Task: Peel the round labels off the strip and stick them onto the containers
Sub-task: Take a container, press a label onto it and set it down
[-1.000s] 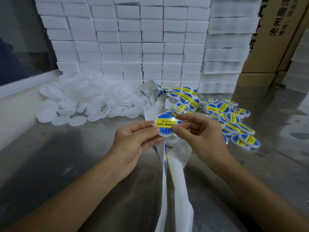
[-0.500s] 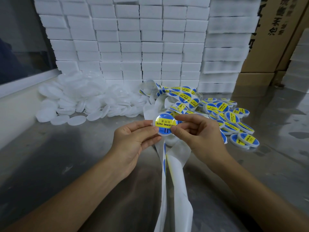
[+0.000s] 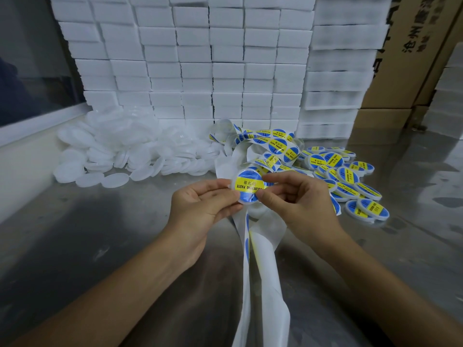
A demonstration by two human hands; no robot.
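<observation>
Left hand (image 3: 203,206) and right hand (image 3: 295,201) both pinching one round container (image 3: 248,187) at chest height over steel table (image 3: 100,234), blue-yellow label on its face. Label strip (image 3: 258,259) hanging below hands, trailing back to pile. Labelled containers (image 3: 350,179) heaped right, plain white lids (image 3: 120,151) left.

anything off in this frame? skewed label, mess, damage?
No damage shows. The blue-and-yellow round label on the white container held by the left hand and right hand reads upside down to the camera. The white backing strip trails off the steel table edge, tangled behind.
</observation>
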